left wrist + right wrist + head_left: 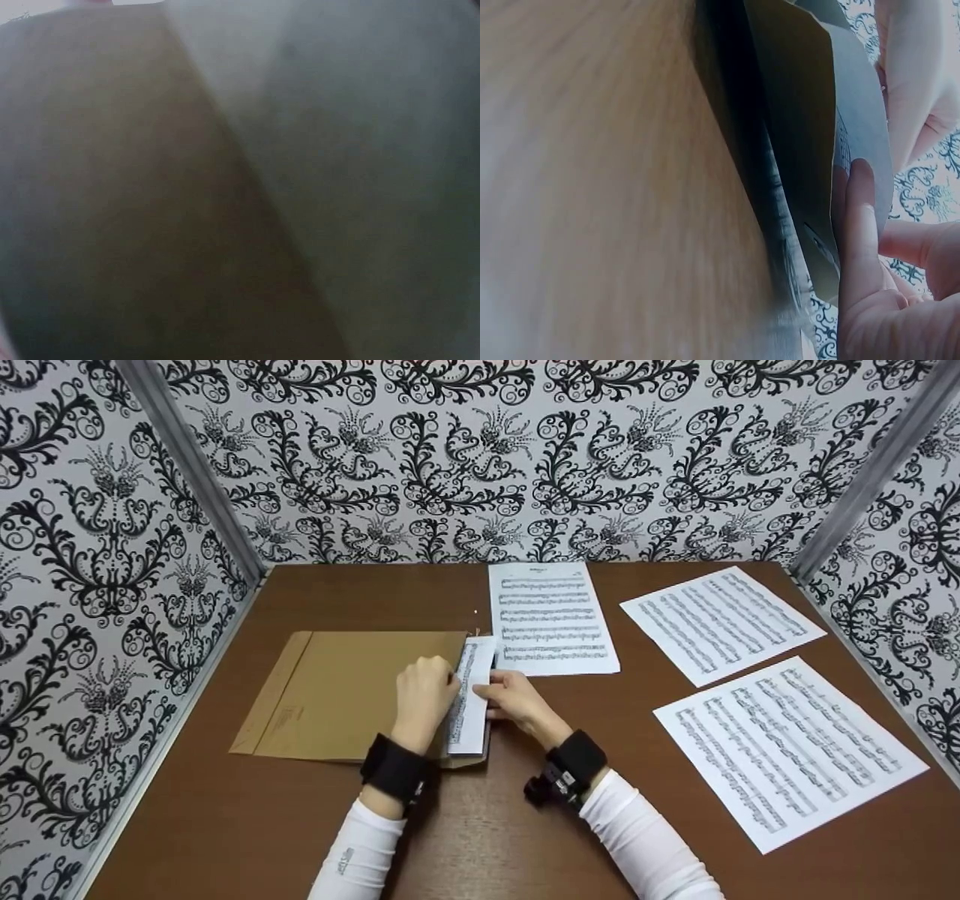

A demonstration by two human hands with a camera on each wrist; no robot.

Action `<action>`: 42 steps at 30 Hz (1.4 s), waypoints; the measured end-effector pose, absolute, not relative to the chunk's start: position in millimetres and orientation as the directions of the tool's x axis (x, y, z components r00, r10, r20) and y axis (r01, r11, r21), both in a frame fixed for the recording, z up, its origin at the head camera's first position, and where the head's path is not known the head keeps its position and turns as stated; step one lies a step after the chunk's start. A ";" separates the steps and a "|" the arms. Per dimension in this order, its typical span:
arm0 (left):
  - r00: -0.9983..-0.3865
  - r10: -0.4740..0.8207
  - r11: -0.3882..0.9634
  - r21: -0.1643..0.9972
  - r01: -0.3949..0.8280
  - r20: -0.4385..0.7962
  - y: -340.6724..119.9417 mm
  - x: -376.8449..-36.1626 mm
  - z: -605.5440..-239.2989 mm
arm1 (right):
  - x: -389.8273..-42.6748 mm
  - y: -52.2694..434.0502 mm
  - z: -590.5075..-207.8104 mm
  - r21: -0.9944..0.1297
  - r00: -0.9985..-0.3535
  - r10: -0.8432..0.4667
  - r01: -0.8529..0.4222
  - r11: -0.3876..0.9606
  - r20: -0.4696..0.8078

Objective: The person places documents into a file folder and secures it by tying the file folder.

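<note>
The right hand [519, 702] pinches the outer edge of a music sheet [469, 712], thumb on top; the left hand [424, 694], fingers curled, seems to grip the mouth of the envelope [360, 690]. The sheet lies partly inside it, on the counter [480, 832]. Probably light and easily creased, it is better held flat, by the edge.

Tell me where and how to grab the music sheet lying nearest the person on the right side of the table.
Probably pinch the sheet at its near corner, coming low from the near side with the right hand, once that lets go of the paper at the envelope. The sheet lies flat, so a fingertip may first have to raise that uncovered corner.
</note>
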State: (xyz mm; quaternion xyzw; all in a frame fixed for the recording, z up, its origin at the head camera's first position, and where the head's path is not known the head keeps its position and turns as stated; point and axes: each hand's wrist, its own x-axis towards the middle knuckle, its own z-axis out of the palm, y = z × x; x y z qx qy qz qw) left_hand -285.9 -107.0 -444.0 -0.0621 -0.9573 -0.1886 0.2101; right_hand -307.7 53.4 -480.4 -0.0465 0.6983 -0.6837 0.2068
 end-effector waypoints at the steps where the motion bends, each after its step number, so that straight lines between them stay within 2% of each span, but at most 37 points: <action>1: -0.902 0.038 0.921 0.335 0.198 0.429 -107.0 -285.7 -443.7 | -308.1 52.0 -480.2 -0.975 -0.910 -0.351 0.211 0.066 -0.220; 8: -0.909 0.034 0.919 0.345 0.192 0.416 -108.3 -284.8 -441.7 | -311.9 45.1 -480.8 -0.980 -0.906 -0.374 0.176 0.089 -0.197; 13: -0.915 0.024 0.928 0.332 0.171 0.403 -109.3 -284.1 -441.8 | -313.2 41.4 -482.5 -0.974 -0.910 -0.367 0.132 0.186 -0.193; 17: -0.906 0.027 0.928 0.326 0.180 0.422 -109.4 -284.2 -442.9 | -313.5 36.8 -481.7 -0.970 -0.915 -0.355 0.122 0.210 -0.192; 30: -0.911 0.028 0.919 0.348 0.185 0.411 -108.9 -284.7 -440.5 | -317.3 27.5 -477.9 -0.961 -0.874 -0.401 0.258 0.095 -0.274; 42: -0.920 0.035 0.907 0.373 0.193 0.390 -114.1 -287.2 -438.6 | -322.0 21.0 -481.3 -0.947 -0.849 -0.420 0.305 0.103 -0.320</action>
